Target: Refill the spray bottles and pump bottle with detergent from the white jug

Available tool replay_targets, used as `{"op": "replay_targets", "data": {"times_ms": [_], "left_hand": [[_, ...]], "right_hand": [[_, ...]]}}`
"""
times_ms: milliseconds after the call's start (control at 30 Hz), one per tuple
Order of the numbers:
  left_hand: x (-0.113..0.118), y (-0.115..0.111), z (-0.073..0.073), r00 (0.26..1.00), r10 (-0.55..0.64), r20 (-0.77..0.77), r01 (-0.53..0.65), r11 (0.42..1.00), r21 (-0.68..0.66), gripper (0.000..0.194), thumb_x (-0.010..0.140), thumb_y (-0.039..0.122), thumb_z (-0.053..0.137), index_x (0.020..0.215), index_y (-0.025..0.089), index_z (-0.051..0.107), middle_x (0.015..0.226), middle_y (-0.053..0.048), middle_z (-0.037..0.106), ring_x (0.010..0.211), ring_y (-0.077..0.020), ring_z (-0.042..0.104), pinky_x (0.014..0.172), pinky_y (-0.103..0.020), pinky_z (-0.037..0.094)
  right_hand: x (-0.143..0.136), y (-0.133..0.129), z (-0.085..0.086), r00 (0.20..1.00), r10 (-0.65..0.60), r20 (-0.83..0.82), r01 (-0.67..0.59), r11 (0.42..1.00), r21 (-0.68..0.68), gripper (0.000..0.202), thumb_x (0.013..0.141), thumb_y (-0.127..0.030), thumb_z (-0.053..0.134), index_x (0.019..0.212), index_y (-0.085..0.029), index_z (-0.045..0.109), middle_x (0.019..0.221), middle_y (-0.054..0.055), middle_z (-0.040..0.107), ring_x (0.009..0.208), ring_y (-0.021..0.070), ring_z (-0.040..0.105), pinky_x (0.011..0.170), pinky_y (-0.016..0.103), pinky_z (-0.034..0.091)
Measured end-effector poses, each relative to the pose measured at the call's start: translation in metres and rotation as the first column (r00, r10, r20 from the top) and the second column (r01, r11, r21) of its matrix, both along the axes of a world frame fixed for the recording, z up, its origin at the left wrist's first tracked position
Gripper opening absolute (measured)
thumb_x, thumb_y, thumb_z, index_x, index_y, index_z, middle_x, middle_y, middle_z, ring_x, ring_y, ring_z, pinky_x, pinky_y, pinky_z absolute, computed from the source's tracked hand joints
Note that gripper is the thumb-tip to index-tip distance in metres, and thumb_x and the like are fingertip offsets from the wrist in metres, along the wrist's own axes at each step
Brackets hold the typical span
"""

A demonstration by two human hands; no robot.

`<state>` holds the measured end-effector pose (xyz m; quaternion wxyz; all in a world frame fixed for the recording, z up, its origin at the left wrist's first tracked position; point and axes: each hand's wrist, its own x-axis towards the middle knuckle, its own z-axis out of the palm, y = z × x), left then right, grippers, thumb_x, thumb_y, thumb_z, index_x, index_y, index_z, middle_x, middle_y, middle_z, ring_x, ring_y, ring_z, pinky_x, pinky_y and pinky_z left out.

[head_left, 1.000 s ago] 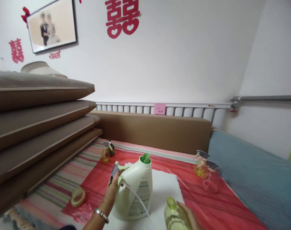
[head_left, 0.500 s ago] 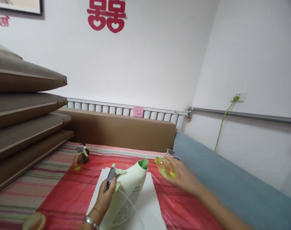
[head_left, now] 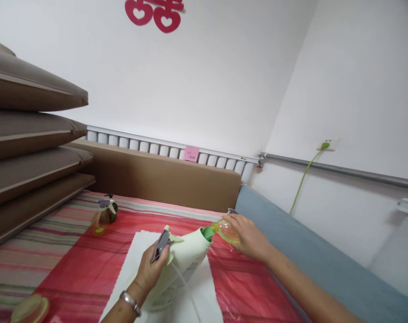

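A large pale green jug [head_left: 190, 246] leans to the right over a white sheet [head_left: 207, 289], its green spout [head_left: 208, 232] facing right. My left hand [head_left: 152, 264] is closed around a dark grey pump head [head_left: 161, 243], with a thin pale tube [head_left: 182, 278] hanging across the jug. The same hand seems to grip the jug near its handle, though the fingers behind are hidden. My right hand [head_left: 253, 237] is wrapped around a clear yellowish bottle [head_left: 228, 230], tilted with its mouth at the spout. Whether liquid flows, I cannot tell.
Pump bottles, one amber [head_left: 99, 220] and one dark green [head_left: 112, 210], stand at the left. A round yellowish lid-like thing [head_left: 29, 309] lies front left. Stacked brown cushions [head_left: 32, 166] rise at left; a blue padded edge [head_left: 308, 251] borders the right.
My right hand has brought the yellowish bottle left, so its mouth now meets the jug's spout. The jug leans further right, with my left hand still on it.
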<state>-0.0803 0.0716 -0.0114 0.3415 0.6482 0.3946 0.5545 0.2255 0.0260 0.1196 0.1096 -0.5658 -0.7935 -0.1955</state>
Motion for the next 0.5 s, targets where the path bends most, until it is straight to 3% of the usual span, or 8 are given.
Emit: {"op": "replay_targets", "data": {"times_ms": [500], "left_hand": [[0.004,-0.001,0.002,1.0,-0.01,-0.025,0.009,1.0,-0.015,0.033,0.08,0.043,0.051,0.086,0.014,0.067,0.07,-0.001,0.064,0.07,-0.0197,0.057,0.067,-0.026,0.046]], "right_hand": [[-0.006,0.003,0.011,0.965,-0.018,0.261,0.011,1.0,0.028,0.075,0.058,0.0,0.049,0.131,-0.019,0.044,0.131,0.015,0.048,0.121,0.0294,0.04,0.101,0.047,0.029]]}}
